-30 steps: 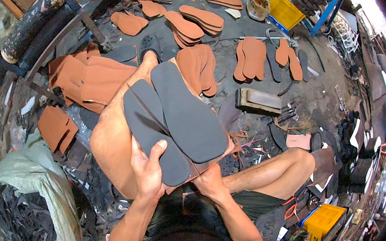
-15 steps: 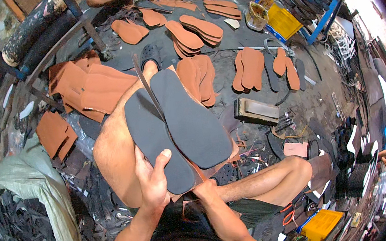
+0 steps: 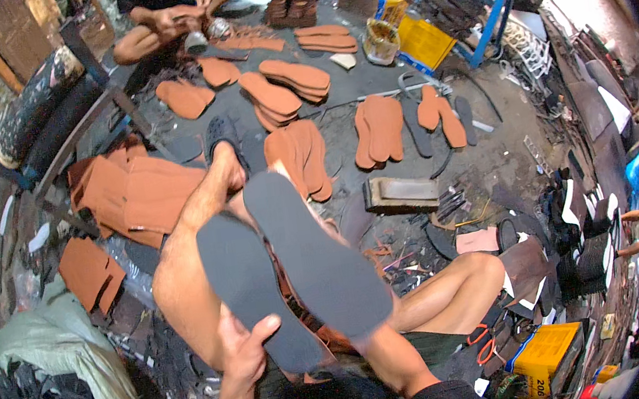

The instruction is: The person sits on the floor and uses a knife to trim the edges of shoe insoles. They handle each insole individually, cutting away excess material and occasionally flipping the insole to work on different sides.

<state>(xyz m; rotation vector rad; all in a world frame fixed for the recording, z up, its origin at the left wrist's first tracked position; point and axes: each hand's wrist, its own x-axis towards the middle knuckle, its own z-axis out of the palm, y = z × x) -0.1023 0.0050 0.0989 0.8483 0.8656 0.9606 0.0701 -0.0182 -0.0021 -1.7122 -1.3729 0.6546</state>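
Two dark grey shoe soles lie side by side over my lap, with a narrow gap between them. My left hand (image 3: 244, 347) grips the left sole (image 3: 239, 266) by its outer edge, thumb on top and fingers underneath. The right sole (image 3: 319, 256) is slightly blurred at its lower end. Behind that end is my right hand (image 3: 371, 342), its fingers hidden by the sole. Reddish-brown material shows in the gap between the soles.
Brown sole pieces (image 3: 303, 157) lie in groups ahead, beside brown sheets (image 3: 141, 191). A sack of black scraps (image 3: 62, 330) stands left. Orange-handled scissors (image 3: 484, 343) and a yellow can (image 3: 546, 355) are near right. Another person's hands (image 3: 182, 16) work at the far left.
The right sole has shifted down and towards me, and my right hand is now more hidden behind it. The thin dark strip that stuck up between the soles no longer shows.
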